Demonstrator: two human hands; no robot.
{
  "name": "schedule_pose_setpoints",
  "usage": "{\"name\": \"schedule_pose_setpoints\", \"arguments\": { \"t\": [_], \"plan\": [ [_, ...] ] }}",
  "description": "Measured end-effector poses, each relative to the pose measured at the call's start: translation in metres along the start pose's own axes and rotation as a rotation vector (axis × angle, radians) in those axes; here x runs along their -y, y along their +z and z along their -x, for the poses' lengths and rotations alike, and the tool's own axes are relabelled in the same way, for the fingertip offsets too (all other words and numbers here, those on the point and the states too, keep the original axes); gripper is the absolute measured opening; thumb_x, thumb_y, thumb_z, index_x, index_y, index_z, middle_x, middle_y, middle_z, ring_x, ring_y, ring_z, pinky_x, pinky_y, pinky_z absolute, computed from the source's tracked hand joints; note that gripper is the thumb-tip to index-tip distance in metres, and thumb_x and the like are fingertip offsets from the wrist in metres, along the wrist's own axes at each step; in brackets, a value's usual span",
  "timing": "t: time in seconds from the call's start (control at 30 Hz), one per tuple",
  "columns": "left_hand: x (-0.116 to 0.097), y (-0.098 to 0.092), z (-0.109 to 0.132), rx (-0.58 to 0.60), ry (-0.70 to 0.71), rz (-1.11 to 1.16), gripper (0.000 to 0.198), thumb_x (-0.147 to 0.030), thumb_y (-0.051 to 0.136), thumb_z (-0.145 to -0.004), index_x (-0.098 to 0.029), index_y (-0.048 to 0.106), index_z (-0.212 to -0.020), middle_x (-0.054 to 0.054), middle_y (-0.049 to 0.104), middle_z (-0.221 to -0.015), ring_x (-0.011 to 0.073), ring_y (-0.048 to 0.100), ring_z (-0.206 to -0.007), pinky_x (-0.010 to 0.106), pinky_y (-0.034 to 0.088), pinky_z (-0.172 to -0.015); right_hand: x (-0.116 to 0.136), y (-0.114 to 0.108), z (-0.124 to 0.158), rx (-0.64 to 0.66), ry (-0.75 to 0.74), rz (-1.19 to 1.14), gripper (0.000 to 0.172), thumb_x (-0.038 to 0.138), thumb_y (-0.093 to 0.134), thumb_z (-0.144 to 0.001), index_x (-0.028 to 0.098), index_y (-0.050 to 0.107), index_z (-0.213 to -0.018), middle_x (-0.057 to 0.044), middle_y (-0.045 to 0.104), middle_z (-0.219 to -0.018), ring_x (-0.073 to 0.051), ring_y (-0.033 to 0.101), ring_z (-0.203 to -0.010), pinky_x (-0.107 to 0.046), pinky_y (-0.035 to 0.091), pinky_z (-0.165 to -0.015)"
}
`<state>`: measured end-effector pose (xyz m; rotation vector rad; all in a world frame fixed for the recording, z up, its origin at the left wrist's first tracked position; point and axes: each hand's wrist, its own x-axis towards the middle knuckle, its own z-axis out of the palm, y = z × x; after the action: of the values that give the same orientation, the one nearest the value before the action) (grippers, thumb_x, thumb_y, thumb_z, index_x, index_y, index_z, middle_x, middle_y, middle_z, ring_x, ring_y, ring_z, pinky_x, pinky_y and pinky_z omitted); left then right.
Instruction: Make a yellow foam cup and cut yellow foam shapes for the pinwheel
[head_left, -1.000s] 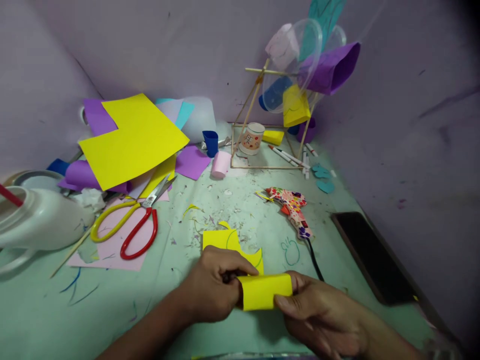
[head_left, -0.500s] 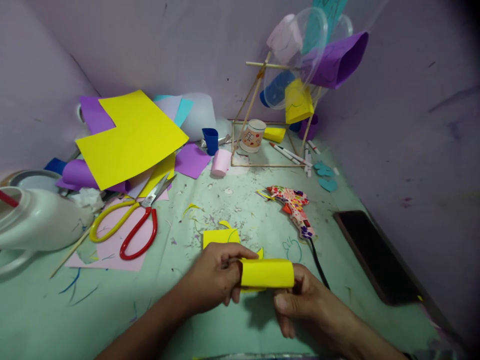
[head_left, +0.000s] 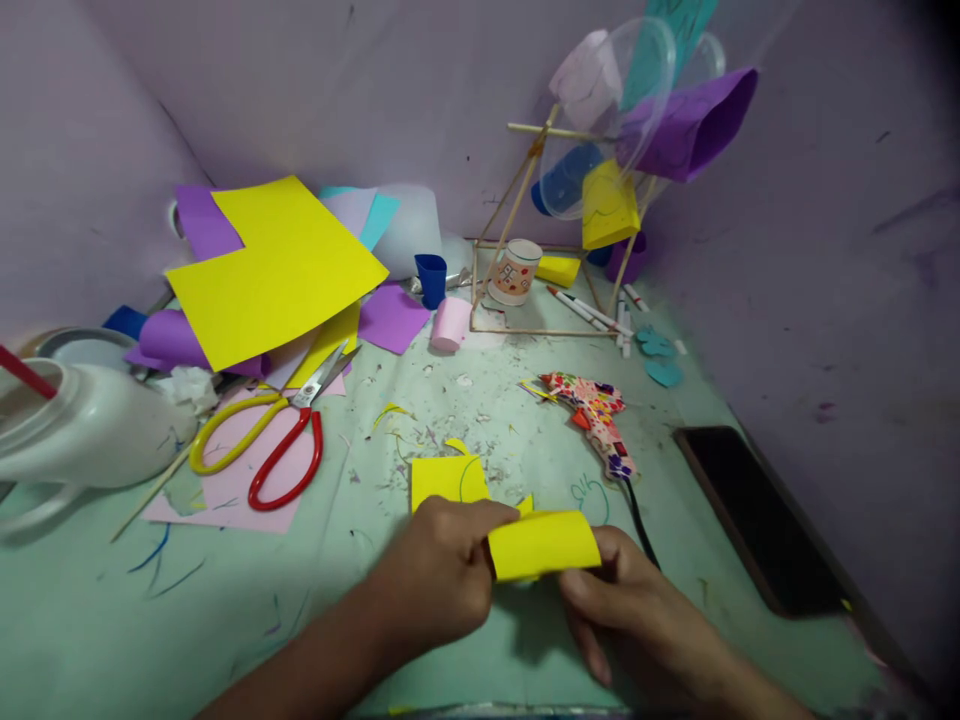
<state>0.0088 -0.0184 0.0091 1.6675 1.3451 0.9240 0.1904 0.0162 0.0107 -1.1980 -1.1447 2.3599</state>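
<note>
Between my two hands is a curled piece of yellow paper (head_left: 544, 545), held just above the table. My left hand (head_left: 442, 560) grips its left end, fingers bent around the edge. At the other end my right hand (head_left: 626, 590) pinches it, with the thumb below and some fingers hidden behind the paper. A flat yellow paper piece (head_left: 448, 480) with a drawn curve lies just beyond my left hand. The flower-patterned glue gun (head_left: 592, 415) rests farther off, its black cord trailing toward my right hand.
Scissors (head_left: 306, 395) with yellow and red handles lie at left, near a white jug (head_left: 97, 425). Large yellow paper (head_left: 277, 280) tops a pile behind. A stick frame (head_left: 540, 330) holding plastic discs and paper cups stands at the back right. A phone (head_left: 757, 520) lies at right.
The yellow curled paper has tilted and looks flatter, its right end lower. My left fingers have curled in more tightly. The whole view has shifted slightly.
</note>
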Motion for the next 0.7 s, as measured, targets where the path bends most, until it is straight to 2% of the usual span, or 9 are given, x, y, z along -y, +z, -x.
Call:
{"name": "schedule_pose_setpoints", "arguments": {
  "t": [0.07,0.13,0.2,0.3,0.37,0.43,0.5,0.57,0.7],
  "plan": [
    [0.001,0.003,0.003,-0.056,0.145,-0.078,0.041,-0.003,0.04,-0.067,-0.01,0.069,-0.095,0.011,0.073,-0.078,0.021,0.069,-0.069,0.029,0.052,-0.061,-0.001,0.002,-0.001,-0.093,-0.018,0.035,0.044,0.053,0.073,-0.065,0.011,0.065,-0.075,0.006,0.046,-0.037,-0.004,0.033,-0.031,-0.016,0.029,-0.034],
    [-0.001,0.004,0.004,-0.075,0.172,-0.062,0.039,-0.004,0.041,-0.068,-0.009,0.069,-0.094,0.012,0.073,-0.078,0.0197,0.069,-0.069,0.026,0.051,-0.06,-0.005,0.004,-0.003,-0.182,-0.065,0.101,0.042,0.053,0.071,-0.067,0.011,0.063,-0.07,0.007,0.044,-0.037,-0.004,0.033,-0.033,-0.017,0.028,-0.035],
    [-0.002,0.002,0.004,-0.031,0.052,0.016,0.038,-0.006,0.042,-0.071,-0.011,0.069,-0.098,0.008,0.072,-0.073,0.0161,0.066,-0.062,0.023,0.05,-0.056,-0.008,0.004,-0.005,-0.242,-0.091,0.166,0.043,0.054,0.069,-0.069,0.012,0.062,-0.067,0.007,0.042,-0.037,-0.005,0.032,-0.033,-0.018,0.026,-0.035],
    [-0.004,-0.002,0.002,0.107,-0.214,0.247,0.046,-0.011,0.045,-0.072,-0.016,0.062,-0.115,0.001,0.067,-0.064,0.0111,0.057,-0.051,0.02,0.044,-0.046,-0.009,0.003,-0.006,-0.299,-0.101,0.201,0.044,0.056,0.066,-0.071,0.012,0.062,-0.067,0.006,0.042,-0.035,-0.006,0.033,-0.034,-0.019,0.026,-0.037],
    [-0.006,-0.002,0.001,0.121,-0.292,0.332,0.052,-0.014,0.052,-0.069,-0.017,0.058,-0.121,-0.001,0.065,-0.067,0.0108,0.056,-0.054,0.019,0.043,-0.047,-0.008,0.003,-0.007,-0.318,-0.123,0.169,0.044,0.057,0.065,-0.071,0.013,0.062,-0.066,0.006,0.043,-0.035,-0.007,0.037,-0.035,-0.02,0.03,-0.039],
    [-0.007,0.0,0.001,0.056,-0.278,0.258,0.039,-0.018,0.057,-0.07,-0.016,0.064,-0.108,-0.001,0.063,-0.066,0.0108,0.055,-0.055,0.019,0.043,-0.048,-0.008,0.006,-0.008,-0.325,-0.134,0.137,0.044,0.057,0.065,-0.071,0.014,0.062,-0.064,0.005,0.045,-0.035,-0.008,0.04,-0.036,-0.021,0.033,-0.041],
    [-0.008,0.004,0.0,-0.016,-0.242,0.12,0.015,-0.02,0.053,-0.075,-0.015,0.068,-0.076,-0.003,0.056,-0.052,0.0089,0.05,-0.047,0.019,0.037,-0.045,-0.009,0.009,-0.009,-0.32,-0.129,0.13,0.045,0.058,0.064,-0.071,0.014,0.062,-0.061,0.005,0.044,-0.034,-0.009,0.04,-0.035,-0.021,0.033,-0.04],
    [-0.008,0.006,0.0,-0.045,-0.182,0.037,0.029,-0.018,0.046,-0.08,-0.015,0.058,-0.054,-0.004,0.049,-0.043,0.007,0.045,-0.04,0.019,0.033,-0.043,-0.01,0.012,-0.01,-0.318,-0.123,0.127,0.046,0.06,0.065,-0.069,0.015,0.062,-0.06,0.005,0.042,-0.033,-0.008,0.038,-0.034,-0.021,0.03,-0.038],
    [-0.006,0.005,0.0,-0.074,-0.074,0.015,0.029,-0.017,0.046,-0.081,-0.015,0.055,-0.054,-0.005,0.049,-0.043,0.0058,0.045,-0.04,0.018,0.032,-0.044,-0.01,0.014,-0.01,-0.33,-0.113,0.117,0.047,0.061,0.066,-0.067,0.015,0.061,-0.058,0.006,0.041,-0.033,-0.008,0.036,-0.034,-0.021,0.03,-0.037]
  ]
}}
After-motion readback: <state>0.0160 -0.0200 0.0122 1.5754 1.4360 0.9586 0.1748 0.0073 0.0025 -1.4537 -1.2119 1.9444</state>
